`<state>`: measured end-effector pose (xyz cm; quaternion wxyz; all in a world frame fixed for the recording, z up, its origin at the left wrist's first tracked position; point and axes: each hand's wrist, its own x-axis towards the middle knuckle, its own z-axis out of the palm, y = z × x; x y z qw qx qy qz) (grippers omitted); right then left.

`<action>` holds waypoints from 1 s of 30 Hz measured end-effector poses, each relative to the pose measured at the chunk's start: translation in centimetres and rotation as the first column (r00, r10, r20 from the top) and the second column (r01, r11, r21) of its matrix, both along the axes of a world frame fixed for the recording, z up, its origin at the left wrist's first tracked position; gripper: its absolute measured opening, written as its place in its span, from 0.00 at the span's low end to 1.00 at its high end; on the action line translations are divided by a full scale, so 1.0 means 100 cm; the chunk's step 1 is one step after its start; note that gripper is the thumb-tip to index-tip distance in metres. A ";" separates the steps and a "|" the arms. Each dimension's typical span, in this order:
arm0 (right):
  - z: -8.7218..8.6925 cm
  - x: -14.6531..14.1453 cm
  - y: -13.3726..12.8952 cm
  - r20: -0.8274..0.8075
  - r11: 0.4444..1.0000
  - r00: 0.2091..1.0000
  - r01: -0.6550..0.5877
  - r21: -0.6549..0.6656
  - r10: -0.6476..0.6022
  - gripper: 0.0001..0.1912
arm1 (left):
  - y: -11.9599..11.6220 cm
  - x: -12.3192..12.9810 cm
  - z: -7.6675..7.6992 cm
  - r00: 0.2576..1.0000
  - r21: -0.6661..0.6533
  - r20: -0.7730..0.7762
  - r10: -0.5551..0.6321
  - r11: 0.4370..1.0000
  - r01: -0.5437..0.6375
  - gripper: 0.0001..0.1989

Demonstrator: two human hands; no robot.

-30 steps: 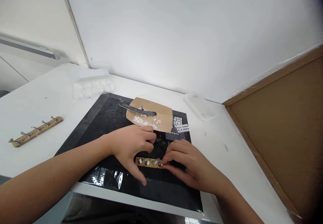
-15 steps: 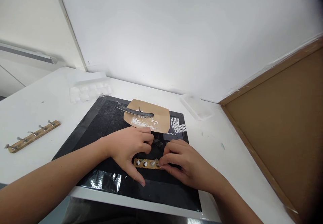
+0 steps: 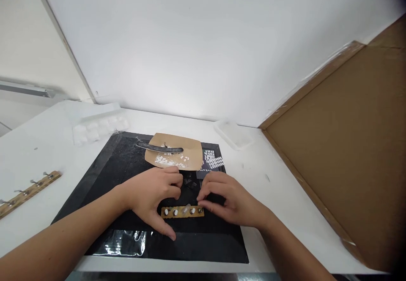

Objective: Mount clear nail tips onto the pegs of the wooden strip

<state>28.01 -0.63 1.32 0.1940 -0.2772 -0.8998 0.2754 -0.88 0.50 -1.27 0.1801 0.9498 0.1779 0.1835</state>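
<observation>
A short wooden strip [image 3: 182, 215] lies on the black mat [image 3: 108, 192] between my hands. Several small posts stand along it; three carry white, nail-like tips, and a clear piece rests among them. My left hand [image 3: 152, 194] is at the strip's left end, thumb stretched out and other fingers loosely curled, with nothing visible in it. Thumb and forefinger of my right hand [image 3: 228, 196] pinch together just above the strip's right end; whatever they hold is too small to make out. Behind, brown paper [image 3: 192, 148] bears loose white pieces [image 3: 168, 161] and a curved black file [image 3: 160, 147].
Small white pieces in rows [image 3: 213, 159] lie on a dark sheet right of the paper. A clear compartment tray [image 3: 100, 129] and a shallow translucent tray [image 3: 234, 135] sit near the wall. Another wooden strip [image 3: 28, 193] is at the left. A cardboard panel [image 3: 342, 145] borders the right.
My right hand has lifted slightly off the strip, uncovering its right end and a white tip there. My left hand keeps its pose. The camera view has shifted.
</observation>
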 end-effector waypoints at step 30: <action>-0.044 0.078 0.079 0.215 0.794 0.767 0.602 0.085 -0.604 0.13 | 0.000 0.000 0.002 1.000 0.014 -0.010 0.009 1.000 -0.008 0.32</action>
